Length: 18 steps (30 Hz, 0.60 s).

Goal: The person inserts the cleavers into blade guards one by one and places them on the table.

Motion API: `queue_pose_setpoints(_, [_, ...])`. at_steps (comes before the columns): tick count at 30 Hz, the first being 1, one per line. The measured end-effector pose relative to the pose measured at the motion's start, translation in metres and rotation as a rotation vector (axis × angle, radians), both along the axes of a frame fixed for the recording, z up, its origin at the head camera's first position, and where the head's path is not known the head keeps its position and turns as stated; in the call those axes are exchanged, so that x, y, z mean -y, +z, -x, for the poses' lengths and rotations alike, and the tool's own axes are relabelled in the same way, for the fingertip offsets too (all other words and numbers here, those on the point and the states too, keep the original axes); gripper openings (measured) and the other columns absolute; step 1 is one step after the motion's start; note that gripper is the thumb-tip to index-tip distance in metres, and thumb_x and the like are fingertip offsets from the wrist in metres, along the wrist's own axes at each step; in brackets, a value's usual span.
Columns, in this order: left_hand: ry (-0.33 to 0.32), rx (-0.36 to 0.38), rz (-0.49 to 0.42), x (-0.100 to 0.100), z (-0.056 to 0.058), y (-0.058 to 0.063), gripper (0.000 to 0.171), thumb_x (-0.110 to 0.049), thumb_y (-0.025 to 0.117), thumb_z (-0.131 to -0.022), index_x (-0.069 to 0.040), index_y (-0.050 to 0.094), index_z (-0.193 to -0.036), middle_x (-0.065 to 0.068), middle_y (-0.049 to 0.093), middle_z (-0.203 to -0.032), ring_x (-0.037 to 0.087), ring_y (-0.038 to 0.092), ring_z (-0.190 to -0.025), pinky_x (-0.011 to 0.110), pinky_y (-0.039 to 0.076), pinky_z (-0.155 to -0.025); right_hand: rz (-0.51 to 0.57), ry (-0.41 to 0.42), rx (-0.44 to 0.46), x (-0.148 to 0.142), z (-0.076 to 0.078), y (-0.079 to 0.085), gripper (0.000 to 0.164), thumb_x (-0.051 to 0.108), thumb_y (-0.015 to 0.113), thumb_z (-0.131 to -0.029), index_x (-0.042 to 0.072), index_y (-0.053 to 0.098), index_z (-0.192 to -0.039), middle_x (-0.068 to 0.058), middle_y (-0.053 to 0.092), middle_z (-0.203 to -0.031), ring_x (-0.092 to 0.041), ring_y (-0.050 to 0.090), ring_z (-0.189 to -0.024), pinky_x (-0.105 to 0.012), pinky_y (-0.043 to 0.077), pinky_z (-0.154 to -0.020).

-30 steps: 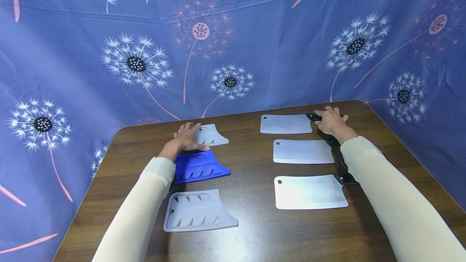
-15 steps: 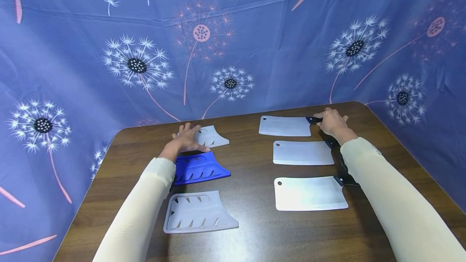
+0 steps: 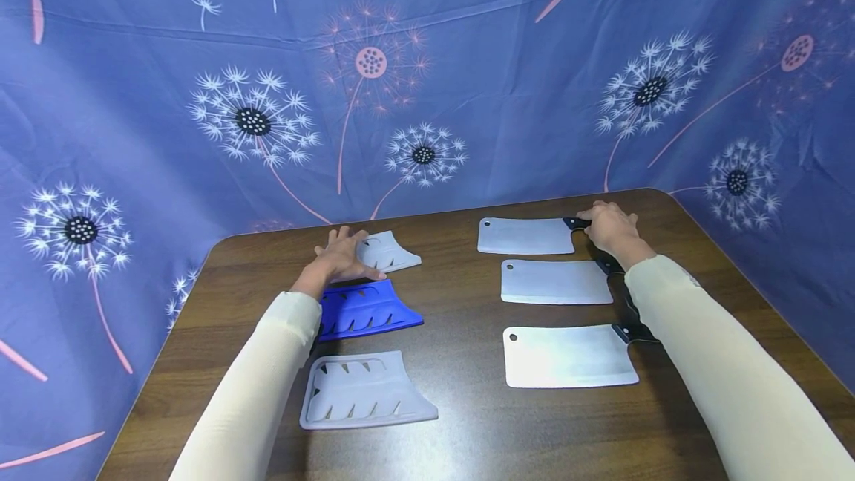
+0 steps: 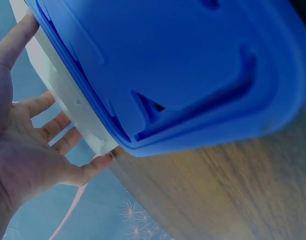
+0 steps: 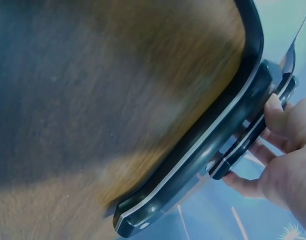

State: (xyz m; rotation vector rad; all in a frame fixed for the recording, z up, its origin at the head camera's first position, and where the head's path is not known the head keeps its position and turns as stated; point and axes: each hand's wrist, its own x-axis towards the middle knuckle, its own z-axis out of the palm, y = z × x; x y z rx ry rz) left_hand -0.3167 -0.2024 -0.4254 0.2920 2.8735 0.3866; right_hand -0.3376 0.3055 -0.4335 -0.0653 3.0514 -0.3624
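- left hand spread wide, touching far white sheath; blue sheath just beside
- right hand gripping far cleaver, right sleeve kinda blocking middle cleaver's handle

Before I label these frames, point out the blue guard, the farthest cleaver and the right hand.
Blue guard (image 3: 367,309): head view, middle of its face.
Farthest cleaver (image 3: 526,236): head view, middle of the blade.
Right hand (image 3: 611,227): head view, back of the hand.

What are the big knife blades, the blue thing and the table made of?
Knife blades: probably steel, because they look smooth, silvery and shiny. Blue thing: likely plastic, satin and evenly blue, with a molded-looking rim and slots. Table: glossy, with brown streaky grain; maybe varnished wood, maybe wood-look laminate.
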Motion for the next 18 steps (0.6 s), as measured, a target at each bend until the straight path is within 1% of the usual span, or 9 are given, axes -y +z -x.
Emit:
queue_pose_setpoints(4, [-0.002,-0.021,0.001,0.0003,-0.0001,-0.0001,0.103,-0.059,0.080,-0.065,-0.016,0.037,-0.148,0.020,0.027,-0.147,0.041,0.020,-0.136,0.074,0.021,-0.096,0.000,-0.003,-0.005,-0.0027,-0.0007,0.0018,0.045,0.002,0.053,-0.094,0.001,0.048,-0.138,-0.031,0.029,-0.144,-0.051,0.025,-0.131,-0.074,0.013,-0.100])
queue_pose_setpoints(8, [-0.002,-0.058,0.001,0.0014,0.0001,0.0004,0.105,-0.059,0.082,-0.063,-0.016,0.037,-0.148,0.020,0.029,-0.146,0.041,0.022,-0.134,0.074,0.022,-0.095,0.001,-0.005,-0.039,-0.0050,0.0005,0.0028,0.047,-0.003,0.051,-0.092,0.002,0.048,-0.139,-0.031,0.028,-0.145,-0.051,0.024,-0.132,-0.074,0.013,-0.100])
queue_pose_setpoints(11, [0.000,-0.090,-0.001,0.0024,0.0007,-0.0004,0.107,-0.059,0.083,-0.061,-0.017,0.037,-0.148,0.019,0.030,-0.145,0.041,0.023,-0.133,0.075,0.023,-0.094,-0.017,0.007,-0.071,-0.0053,0.0000,0.0039,0.050,-0.006,0.051,-0.090,0.003,0.048,-0.140,-0.031,0.029,-0.145,-0.050,0.025,-0.131,-0.074,0.016,-0.099])
queue_pose_setpoints(14, [0.009,-0.124,-0.006,0.0030,0.0013,-0.0015,0.108,-0.060,0.082,-0.061,-0.018,0.035,-0.149,0.018,0.031,-0.143,0.039,0.024,-0.132,0.075,0.023,-0.093,-0.045,0.027,-0.119,-0.0036,-0.0014,0.0055,0.052,-0.007,0.054,-0.089,0.005,0.048,-0.140,-0.030,0.034,-0.140,-0.048,0.029,-0.128,-0.073,0.020,-0.097])
queue_pose_setpoints(18, [0.024,-0.181,-0.015,0.0028,0.0003,-0.0012,0.109,-0.060,0.081,-0.062,-0.017,0.033,-0.150,0.017,0.031,-0.142,0.038,0.026,-0.129,0.074,0.024,-0.093,-0.061,0.050,-0.218,0.0022,-0.0045,0.0093,0.055,-0.007,0.058,-0.086,0.006,0.050,-0.138,-0.025,0.044,-0.126,-0.043,0.038,-0.116,-0.069,0.027,-0.092])
